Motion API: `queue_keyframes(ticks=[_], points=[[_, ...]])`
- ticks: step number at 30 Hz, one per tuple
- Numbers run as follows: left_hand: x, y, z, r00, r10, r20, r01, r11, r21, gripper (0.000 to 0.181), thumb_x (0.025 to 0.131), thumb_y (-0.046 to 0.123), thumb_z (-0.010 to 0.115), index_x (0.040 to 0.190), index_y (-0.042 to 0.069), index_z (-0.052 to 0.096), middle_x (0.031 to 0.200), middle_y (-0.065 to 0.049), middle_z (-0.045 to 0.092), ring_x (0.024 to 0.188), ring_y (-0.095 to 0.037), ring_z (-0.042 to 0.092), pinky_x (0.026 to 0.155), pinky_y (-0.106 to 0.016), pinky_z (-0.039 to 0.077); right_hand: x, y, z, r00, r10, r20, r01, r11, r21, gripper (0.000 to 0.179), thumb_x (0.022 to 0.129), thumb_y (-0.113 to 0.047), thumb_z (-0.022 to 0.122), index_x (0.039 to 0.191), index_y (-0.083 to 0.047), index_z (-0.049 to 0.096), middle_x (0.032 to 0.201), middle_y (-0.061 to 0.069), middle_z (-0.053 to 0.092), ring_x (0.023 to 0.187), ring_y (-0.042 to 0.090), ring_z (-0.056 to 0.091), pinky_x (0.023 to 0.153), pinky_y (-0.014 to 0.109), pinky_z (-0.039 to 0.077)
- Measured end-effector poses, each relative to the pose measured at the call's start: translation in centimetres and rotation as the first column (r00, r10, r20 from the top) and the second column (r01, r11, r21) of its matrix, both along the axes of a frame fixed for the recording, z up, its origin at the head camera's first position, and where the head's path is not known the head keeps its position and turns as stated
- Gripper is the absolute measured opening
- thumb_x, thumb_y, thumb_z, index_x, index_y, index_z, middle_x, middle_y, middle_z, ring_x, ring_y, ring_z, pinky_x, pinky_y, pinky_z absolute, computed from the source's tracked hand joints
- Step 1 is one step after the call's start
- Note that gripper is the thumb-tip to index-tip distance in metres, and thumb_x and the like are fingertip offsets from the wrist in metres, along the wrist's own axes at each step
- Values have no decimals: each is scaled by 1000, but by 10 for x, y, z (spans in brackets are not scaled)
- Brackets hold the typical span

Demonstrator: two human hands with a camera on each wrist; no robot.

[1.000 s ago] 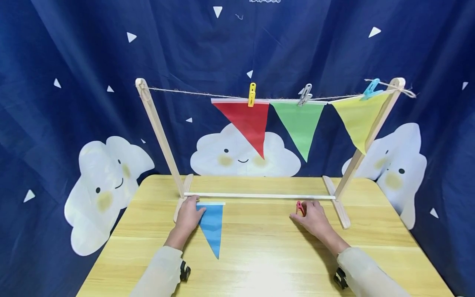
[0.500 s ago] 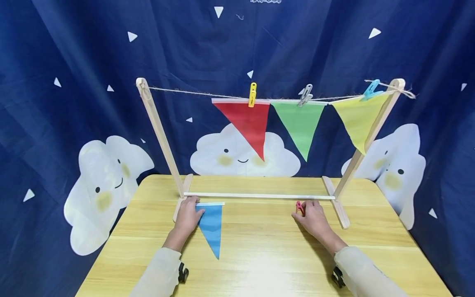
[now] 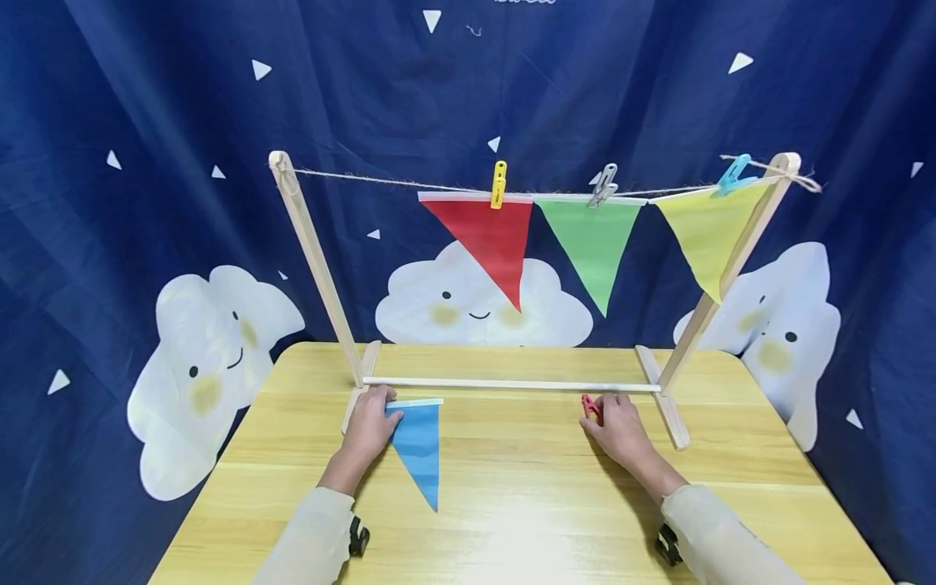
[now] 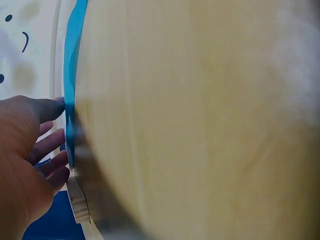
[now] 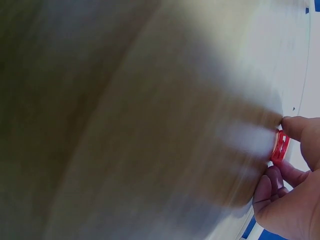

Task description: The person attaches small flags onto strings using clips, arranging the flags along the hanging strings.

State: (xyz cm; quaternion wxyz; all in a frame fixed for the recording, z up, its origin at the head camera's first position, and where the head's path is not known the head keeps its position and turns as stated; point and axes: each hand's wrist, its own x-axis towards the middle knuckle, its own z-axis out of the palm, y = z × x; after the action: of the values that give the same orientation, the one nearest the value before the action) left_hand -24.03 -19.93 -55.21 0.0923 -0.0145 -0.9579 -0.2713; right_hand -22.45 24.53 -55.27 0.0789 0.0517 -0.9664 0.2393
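Note:
A blue triangular flag with a white top edge lies on the table, its point toward me. My left hand rests at its upper left corner, thumb on the cloth. In the left wrist view the left hand's fingers are spread along the blue flag. On the right, my right hand holds a small red clothespin between thumb and forefinger, low over the table. The right wrist view shows the red clothespin between the fingertips; its far end is hidden.
Behind the hands stands a wooden frame with a twine line. On it hang a red flag, a green flag and a yellow flag, held by yellow, grey and light blue clothespins. A low white rod joins the feet.
The blue flag's tip has shifted slightly right. The red clothespin has tilted a little, and my right thumb has moved slightly right. My left hand stays nearly still.

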Motion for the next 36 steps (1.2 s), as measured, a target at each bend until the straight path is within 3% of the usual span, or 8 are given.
queue_keyframes(ticks=[13,22,31,36], points=[[-4,-2,3,1000,-11,-15,10,999,-48,35,82,11,87,112,2,71,102,-12,66,100,-33,59,91,-49,49,-2,-1,1,1000,-1,-6,1,1000,-4,34,88,-20,80,102,5,61,98,22,56,87,34,57,82,52,50],[-3,-3,3,1000,-8,-6,8,996,-93,17,83,16,87,92,7,76,96,-9,61,99,-32,56,90,-50,46,-1,-3,2,1000,0,-22,-1,1000,-15,32,88,-17,81,100,5,62,96,21,56,85,33,56,79,51,49],[2,-4,2,998,-42,-38,39,997,-73,13,84,11,85,84,11,72,97,-8,65,97,-31,56,86,-51,48,0,-3,2,999,18,-28,-19,1000,-10,29,88,-15,81,101,5,64,95,20,57,84,32,57,77,50,50],[3,-3,3,997,-66,-43,66,998,7,8,87,4,80,87,7,73,96,-9,69,97,-30,61,89,-50,50,2,0,5,999,26,-20,-26,999,-19,25,88,-13,81,98,3,63,94,17,57,83,29,56,75,46,49]])
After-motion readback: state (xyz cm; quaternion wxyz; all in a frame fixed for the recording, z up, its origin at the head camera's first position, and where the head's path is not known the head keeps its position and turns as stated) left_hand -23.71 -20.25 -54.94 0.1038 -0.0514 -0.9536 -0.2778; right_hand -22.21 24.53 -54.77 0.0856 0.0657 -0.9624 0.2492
